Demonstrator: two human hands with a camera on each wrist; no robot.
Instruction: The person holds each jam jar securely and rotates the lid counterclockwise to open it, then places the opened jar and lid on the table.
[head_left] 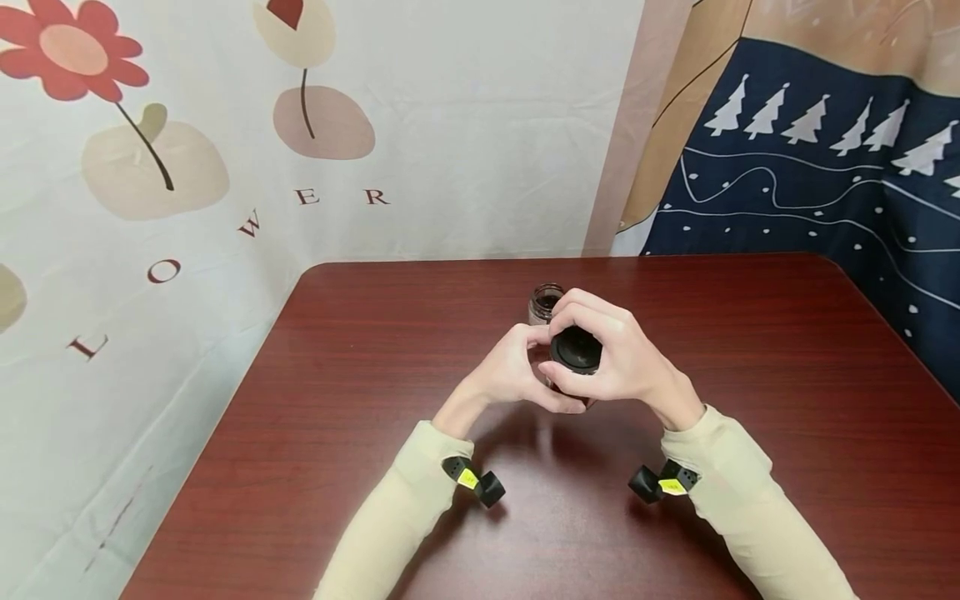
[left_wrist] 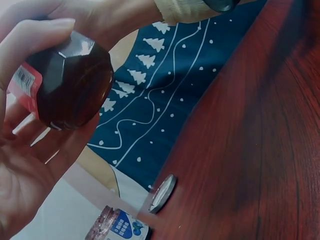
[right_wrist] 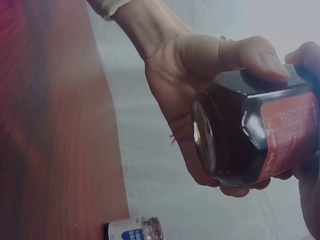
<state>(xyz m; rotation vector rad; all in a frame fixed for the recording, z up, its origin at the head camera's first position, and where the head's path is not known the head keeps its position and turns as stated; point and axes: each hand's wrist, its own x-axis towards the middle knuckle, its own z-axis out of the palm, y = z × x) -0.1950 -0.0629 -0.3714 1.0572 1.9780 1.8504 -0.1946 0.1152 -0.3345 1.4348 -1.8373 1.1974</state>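
You are holding a dark faceted jar [head_left: 576, 350] up off the table [head_left: 750, 350], over its middle, a little nearer the far edge. Your left hand [head_left: 517, 375] is wrapping its fingers around the glass body with the red label [right_wrist: 292, 135], and your right hand [head_left: 611, 350] is curling over the black lid [head_left: 576, 348] on top. Both hands are gripping the jar tight. This looks like the lid-twisting step, though the pictures cannot tell if you are opening it or closing it. Behind your hands, toward the far edge, a small glass jar [head_left: 544, 302] with a blue label is standing open, and a loose lid [left_wrist: 162, 194] is lying just beside it. For the next move, you will likely need to be keeping the left hand steady while the right one is turning the lid.
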